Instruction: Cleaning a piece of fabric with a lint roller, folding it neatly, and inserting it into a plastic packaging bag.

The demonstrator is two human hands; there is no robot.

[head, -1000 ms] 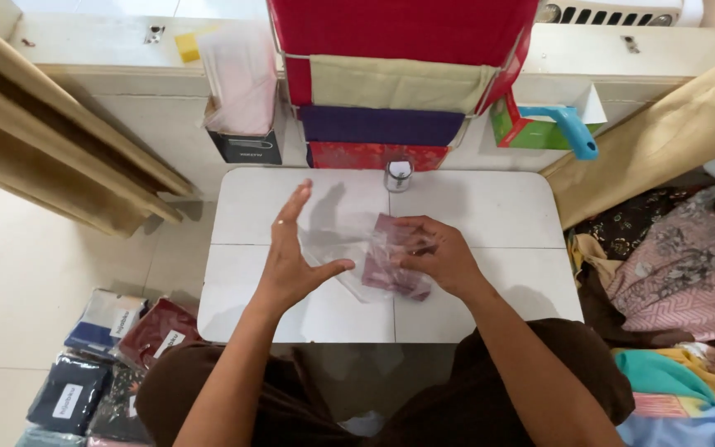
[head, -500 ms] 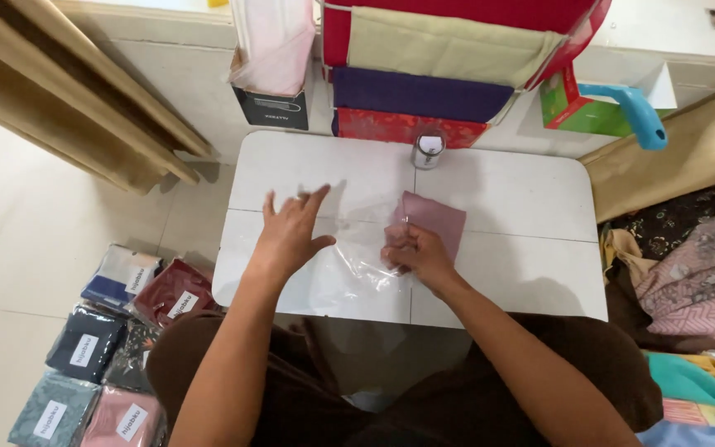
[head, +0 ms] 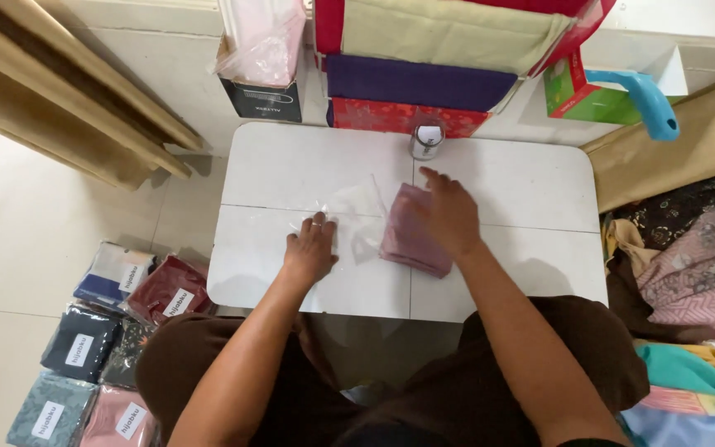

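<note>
Several wrapped fabric packs (head: 117, 331) stacked on the floor at eight o'clock, each in clear film with a white label. Further right, a small white folding surface (head: 291, 174), with a black box (head: 260, 98) stuffed with pink plastic bags at eleven o'clock behind it. Left hand (head: 311, 248) pressed flat, fingers (head: 318, 225) spread narrowly, pinning the near edge of a clear plastic bag (head: 357, 217) to the surface at centre. Bag thin, glossy, crinkled; likely very light and slippery, prone to sliding unless pinned, best taken at the open mouth edge. Just to the right, a folded mauve cloth (head: 407, 240), lying at the middle of the surface and touching the bag's right side. Cloth soft and limp, likely to sag or unfold if lifted by a corner; better gripped across the folded stack, thumb under and fingers over. Right hand (head: 450, 217) resting on top of the cloth, fingers loosely open and laid over it, not clenched. Small tape dispenser (head: 426, 141) at twelve o'clock. Stacked cloth bolts (head: 424, 83) behind it; a green box (head: 589, 95) and a blue handle (head: 645, 103) at two o'clock; patterned fabrics (head: 697, 248) heaped at three o'clock.
</note>
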